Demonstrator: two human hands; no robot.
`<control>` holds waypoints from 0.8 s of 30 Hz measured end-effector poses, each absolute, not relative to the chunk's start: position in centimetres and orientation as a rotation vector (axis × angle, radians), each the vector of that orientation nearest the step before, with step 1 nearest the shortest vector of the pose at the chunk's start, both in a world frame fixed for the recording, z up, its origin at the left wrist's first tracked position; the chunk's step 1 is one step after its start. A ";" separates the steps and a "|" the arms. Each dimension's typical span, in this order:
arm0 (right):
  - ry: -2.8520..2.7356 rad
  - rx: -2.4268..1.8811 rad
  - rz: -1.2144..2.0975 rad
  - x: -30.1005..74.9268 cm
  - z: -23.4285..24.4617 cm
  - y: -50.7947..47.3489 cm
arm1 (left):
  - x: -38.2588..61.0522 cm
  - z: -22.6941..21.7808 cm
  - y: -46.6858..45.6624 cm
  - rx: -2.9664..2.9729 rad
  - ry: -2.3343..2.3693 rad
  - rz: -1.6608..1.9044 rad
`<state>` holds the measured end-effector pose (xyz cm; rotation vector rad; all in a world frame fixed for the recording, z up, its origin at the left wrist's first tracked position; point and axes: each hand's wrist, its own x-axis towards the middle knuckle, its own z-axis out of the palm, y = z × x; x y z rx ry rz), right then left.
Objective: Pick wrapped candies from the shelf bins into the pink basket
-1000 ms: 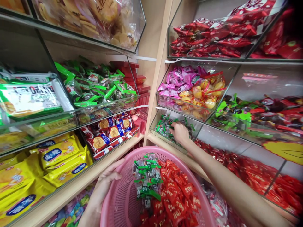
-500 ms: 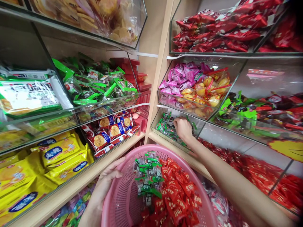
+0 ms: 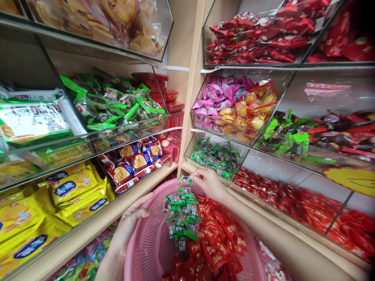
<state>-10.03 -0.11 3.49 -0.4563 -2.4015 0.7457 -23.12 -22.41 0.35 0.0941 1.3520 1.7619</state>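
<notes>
My left hand [image 3: 129,224] grips the near-left rim of a pink mesh basket [image 3: 149,249], fingers curled over the edge. The basket holds a heap of red-wrapped candies [image 3: 218,244] and a pile of green-and-clear wrapped candies [image 3: 181,214]. My right hand [image 3: 208,182] hovers over the basket's far rim, pinching one green-and-clear wrapped candy [image 3: 185,180] just above that pile. Behind the hand, a glass bin [image 3: 218,155] on the right shelf is filled with the same green-wrapped candies.
Glass-fronted shelves surround me. On the left are green snack packs [image 3: 117,105], red-and-blue biscuit packs [image 3: 131,164] and yellow packs [image 3: 73,191]. On the right are pink and yellow candies [image 3: 231,105], red packets [image 3: 258,39] and a long bin of red candies [image 3: 293,199].
My right hand has come out of the green-candy bin and moved down and left over the basket, now holding a candy. The left hand stays on the rim.
</notes>
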 end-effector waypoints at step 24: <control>-2.661 -0.022 -0.051 -10.3 1.2 -0.8 | -23.3 0.1 -22.4 0.122 1.372 1.766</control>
